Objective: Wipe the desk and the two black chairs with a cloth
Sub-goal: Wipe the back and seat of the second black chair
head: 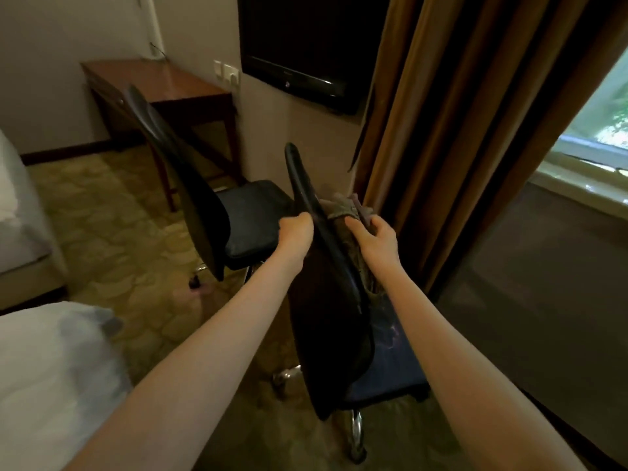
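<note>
Two bare forearms are extended forward from the lower edge, past white bedding [51, 368] lying at the lower left. The nearer black chair [326, 317] is seen almost edge-on from behind its backrest, with its seat to the right and its chrome legs set on the patterned carpet [119, 215]. The left hand [297, 232] is clenched on the upper left edge of this backrest, the fingers curled over it. The right hand [377, 239] is closed around a greyish cloth [346, 209], which is bunched and held against the front face of the backrest near its top, with part of it hanging down along that face. Just beyond and to the left, the second black chair [197, 205] is stood apart from the first, its seat turned toward the wall. Farther back, the brown wooden desk [163, 83] is placed against the wall, with wall sockets [226, 72] just beside its far corner. A dark television [299, 39] is mounted to the right of these, a brown curtain [441, 130] is hung beside it, and a window [598, 107] is seen at the far right.
</note>
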Motion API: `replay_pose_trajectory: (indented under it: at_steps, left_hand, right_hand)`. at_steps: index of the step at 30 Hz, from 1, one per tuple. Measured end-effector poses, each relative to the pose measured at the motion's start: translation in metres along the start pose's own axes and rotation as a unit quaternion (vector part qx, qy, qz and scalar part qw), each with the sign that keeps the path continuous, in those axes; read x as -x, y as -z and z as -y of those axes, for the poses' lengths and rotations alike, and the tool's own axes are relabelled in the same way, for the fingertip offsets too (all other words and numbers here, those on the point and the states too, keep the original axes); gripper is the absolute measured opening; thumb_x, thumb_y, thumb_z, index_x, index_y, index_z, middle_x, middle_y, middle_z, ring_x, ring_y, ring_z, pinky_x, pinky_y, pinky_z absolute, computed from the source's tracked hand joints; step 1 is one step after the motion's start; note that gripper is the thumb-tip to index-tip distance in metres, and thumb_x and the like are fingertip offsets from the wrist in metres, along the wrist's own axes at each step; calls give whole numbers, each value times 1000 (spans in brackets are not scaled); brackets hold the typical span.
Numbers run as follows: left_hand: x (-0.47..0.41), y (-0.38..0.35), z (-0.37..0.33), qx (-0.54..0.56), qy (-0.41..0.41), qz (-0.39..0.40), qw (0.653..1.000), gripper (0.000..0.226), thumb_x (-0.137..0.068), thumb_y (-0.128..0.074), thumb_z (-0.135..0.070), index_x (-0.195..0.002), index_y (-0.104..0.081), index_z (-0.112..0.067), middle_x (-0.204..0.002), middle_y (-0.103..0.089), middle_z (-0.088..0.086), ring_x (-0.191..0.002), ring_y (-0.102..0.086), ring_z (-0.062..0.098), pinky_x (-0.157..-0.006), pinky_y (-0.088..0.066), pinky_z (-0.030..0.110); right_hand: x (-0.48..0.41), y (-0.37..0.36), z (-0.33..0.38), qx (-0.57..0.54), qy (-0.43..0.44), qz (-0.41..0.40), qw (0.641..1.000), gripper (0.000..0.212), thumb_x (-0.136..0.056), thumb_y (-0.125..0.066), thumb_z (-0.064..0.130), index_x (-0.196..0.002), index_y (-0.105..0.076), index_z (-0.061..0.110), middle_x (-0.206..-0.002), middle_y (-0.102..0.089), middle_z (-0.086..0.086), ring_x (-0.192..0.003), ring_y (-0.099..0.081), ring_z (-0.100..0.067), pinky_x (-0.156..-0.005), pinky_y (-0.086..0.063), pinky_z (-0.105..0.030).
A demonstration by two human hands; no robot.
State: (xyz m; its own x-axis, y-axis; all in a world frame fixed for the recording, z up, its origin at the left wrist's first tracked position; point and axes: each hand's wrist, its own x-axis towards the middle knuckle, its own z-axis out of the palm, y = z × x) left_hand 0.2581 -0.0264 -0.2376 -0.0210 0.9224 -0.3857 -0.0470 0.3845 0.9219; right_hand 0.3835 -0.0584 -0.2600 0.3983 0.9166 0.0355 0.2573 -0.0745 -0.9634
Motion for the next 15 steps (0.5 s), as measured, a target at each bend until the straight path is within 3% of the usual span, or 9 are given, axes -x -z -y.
replay_pose_trajectory:
  at_steps: [3, 5, 9, 10, 13, 15]
  left_hand:
    - [-2, -5, -3, 47, 44, 32, 997, 32, -97, -32, -33, -112, -52, -14, -105, -57, 6, -103, -54, 25, -91, -47, 40]
    - [3, -4, -2, 69, 61, 27, 995, 23, -96, -34, -28, -97, -53, -15, -98, -52, 6, -96, -52, 24, -81, -46, 37]
    - [13, 4, 5, 84, 57, 4, 995, 30, -95, -40, -14, -119, -56, -19, -95, -55, 3, -82, -54, 17, -65, -44, 30]
    - [18, 5, 9, 68, 49, 4, 996, 33, -95, -39, -12, -122, -53, -23, -97, -57, 2, -84, -55, 15, -69, -44, 30]
    - [36, -1, 29, -1, 38, 18, 999, 46, -96, -41, -20, -139, -37, -35, -134, -48, 1, -122, -46, 19, -101, -38, 40]
    - [47, -11, 41, -34, 24, 9, 999, 53, -99, -39, -22, -146, -22, -36, -146, -36, 2, -130, -39, 20, -107, -33, 37]
  right_hand:
    - [-23, -9, 23, 47, 83, 45, 994, 13, -86, -66, 34, -90, -56, 27, -91, -63, 8, -85, -62, -10, -76, -51, -29]
    - [-39, -20, 38, 72, 124, 76, 987, 19, -86, -65, 35, -100, -54, 28, -99, -63, 9, -92, -61, -11, -79, -50, -27]
    - [-68, -43, 53, 110, 163, 135, 971, 29, -90, -59, 34, -114, -54, 17, -105, -59, 2, -102, -57, -19, -75, -39, -24]
    - [-72, -46, 54, 120, 169, 146, 967, 35, -91, -59, 33, -120, -52, 15, -112, -59, -1, -106, -56, -19, -77, -37, -23]
    - [-76, -46, 52, 120, 178, 183, 959, 45, -91, -60, 31, -131, -48, 13, -123, -56, -3, -115, -52, -20, -82, -37, -22]
    - [-74, -41, 51, 119, 183, 205, 954, 46, -90, -61, 29, -131, -47, 14, -125, -54, -3, -117, -50, -20, -88, -37, -25]
